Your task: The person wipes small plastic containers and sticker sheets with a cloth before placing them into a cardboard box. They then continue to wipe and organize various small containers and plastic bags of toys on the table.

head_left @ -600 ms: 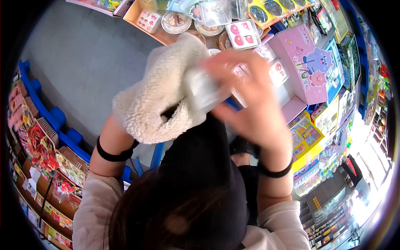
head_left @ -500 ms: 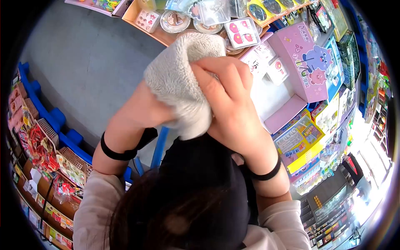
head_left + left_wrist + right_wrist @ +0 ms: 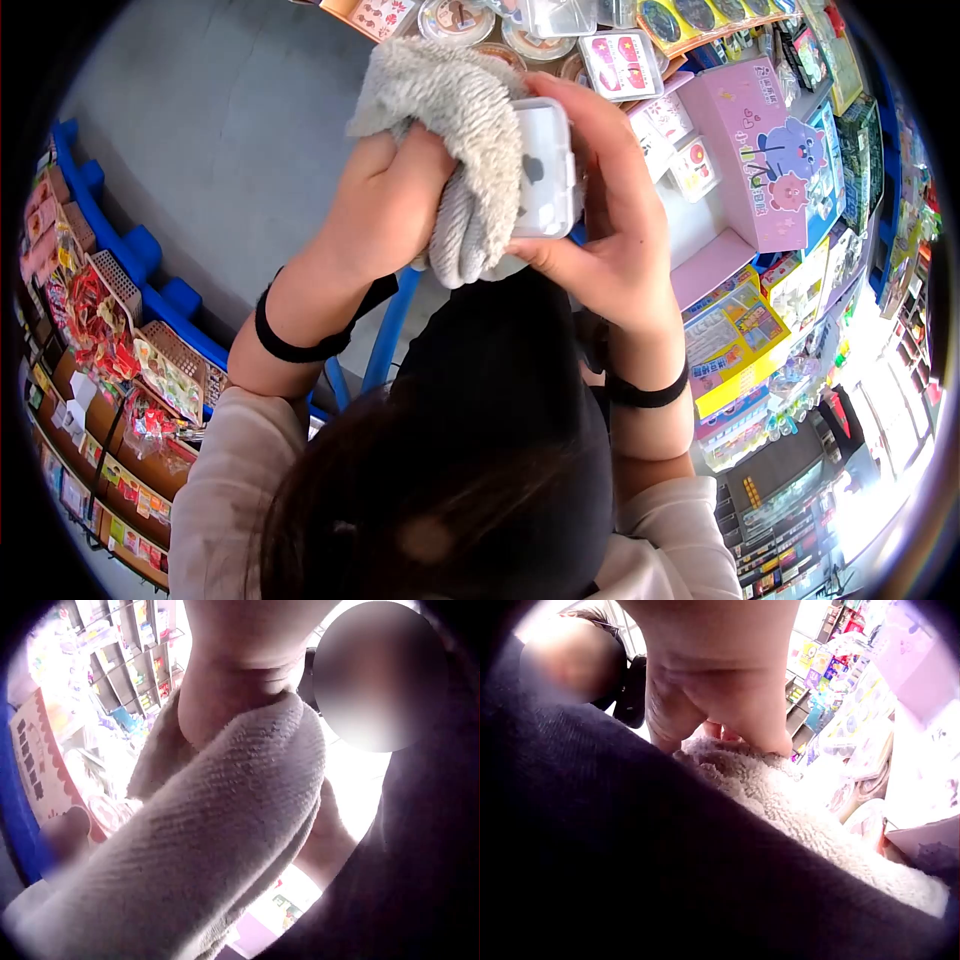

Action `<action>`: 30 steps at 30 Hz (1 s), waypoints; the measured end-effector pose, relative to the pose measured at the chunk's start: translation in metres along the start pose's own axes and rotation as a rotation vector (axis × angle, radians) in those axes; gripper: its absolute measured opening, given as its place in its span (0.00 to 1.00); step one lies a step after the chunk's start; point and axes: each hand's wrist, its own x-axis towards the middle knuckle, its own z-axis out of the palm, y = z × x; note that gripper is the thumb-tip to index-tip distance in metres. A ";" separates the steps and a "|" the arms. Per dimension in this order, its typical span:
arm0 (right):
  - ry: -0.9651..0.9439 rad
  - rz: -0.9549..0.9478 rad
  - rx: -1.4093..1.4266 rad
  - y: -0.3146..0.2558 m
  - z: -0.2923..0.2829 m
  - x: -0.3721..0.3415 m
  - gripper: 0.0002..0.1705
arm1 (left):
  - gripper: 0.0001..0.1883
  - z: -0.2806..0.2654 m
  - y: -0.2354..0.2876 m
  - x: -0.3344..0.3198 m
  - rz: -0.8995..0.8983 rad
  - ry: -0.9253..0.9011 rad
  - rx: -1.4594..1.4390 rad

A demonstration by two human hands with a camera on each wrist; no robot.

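A thick fluffy cloth [image 3: 440, 90], cream to grey, hangs folded in front of the person in the head view. Their left hand [image 3: 390, 205] grips it, with the fingertips buried in its folds. Out of the cloth's right side pokes a small clear plastic case [image 3: 545, 165] with dark marks inside. The right hand [image 3: 620, 215] holds this case by its edges, thumb below and fingers above. In the left wrist view the cloth [image 3: 202, 817] droops in a long fold under the hand. The right wrist view shows the cloth [image 3: 780, 795] beneath the right hand, the case hidden there.
An orange display box [image 3: 345, 8] with round tubs and clear cases stands at the top. Right of it are an open lilac box [image 3: 735, 150] with a cartoon animal and a yellow box [image 3: 740, 335]. Blue shelf edging [image 3: 115, 230] and baskets of packets run along the left.
The cloth was wrapped over the case between both hands; now the case shows at its right side. The right hand has shifted right, and the view has swung slightly.
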 end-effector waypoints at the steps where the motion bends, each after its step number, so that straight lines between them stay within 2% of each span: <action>1: 0.010 -0.062 -0.057 0.003 -0.002 0.002 0.41 | 0.14 0.005 0.007 0.005 -0.001 -0.036 0.035; 2: 0.021 -0.125 -0.115 0.005 -0.003 0.002 0.40 | 0.18 0.021 0.020 0.004 -0.117 0.119 0.554; 3: 0.023 -0.124 -0.114 0.004 -0.004 0.003 0.40 | 0.18 0.018 0.016 0.005 -0.119 0.119 0.555; 5: 0.031 -0.235 -0.490 0.000 -0.006 0.005 0.34 | 0.14 0.010 0.008 0.009 0.302 -0.063 0.926; 6: 0.067 -0.267 -0.506 0.003 -0.004 0.007 0.37 | 0.16 0.016 0.013 0.003 0.078 -0.075 0.770; 7: 0.070 -0.264 -0.511 0.002 -0.005 0.005 0.37 | 0.16 0.020 0.015 -0.002 0.078 -0.081 0.767; 9: 0.186 -0.037 -0.530 -0.001 -0.006 0.002 0.35 | 0.21 0.023 0.017 -0.006 0.128 -0.309 1.050; 10: 0.171 -0.053 -0.542 -0.002 -0.006 0.001 0.33 | 0.23 0.019 0.008 -0.004 0.233 -0.375 1.046; 11: 0.169 -0.054 -0.544 -0.004 -0.004 -0.001 0.33 | 0.23 0.019 0.008 -0.006 0.234 -0.374 1.045; 13: 0.105 -0.110 -0.484 -0.009 0.005 -0.008 0.32 | 0.21 0.016 0.010 -0.010 0.067 -0.276 0.869; 17: 0.119 -0.046 -0.476 -0.011 0.002 -0.010 0.30 | 0.21 0.021 0.012 -0.007 0.053 -0.282 0.827; 18: 0.175 0.012 -0.531 -0.009 -0.002 -0.008 0.31 | 0.21 0.019 0.013 -0.006 0.057 -0.283 0.826; 20: 0.288 0.177 -0.317 -0.003 -0.006 -0.007 0.30 | 0.21 0.013 0.013 -0.001 0.239 -0.449 1.030; 21: 0.321 0.232 -0.232 -0.003 -0.007 -0.007 0.30 | 0.21 0.013 0.014 0.001 0.239 -0.449 1.030; 24: 0.329 0.264 -0.097 -0.002 -0.014 -0.014 0.32 | 0.23 0.015 0.016 0.006 0.332 -0.472 0.852; 25: 0.331 0.265 -0.100 -0.001 -0.017 -0.017 0.32 | 0.22 0.017 0.016 0.007 0.347 -0.479 0.831; 27: 0.359 0.315 0.066 -0.002 -0.029 -0.025 0.35 | 0.20 0.017 0.016 0.004 0.333 -0.464 0.794; 28: 0.325 0.355 -0.058 -0.005 -0.041 -0.030 0.35 | 0.19 0.014 0.015 0.001 0.314 -0.438 0.770; 30: 0.417 0.453 -0.145 -0.005 -0.072 -0.046 0.36 | 0.17 0.002 0.012 -0.007 0.255 -0.333 0.678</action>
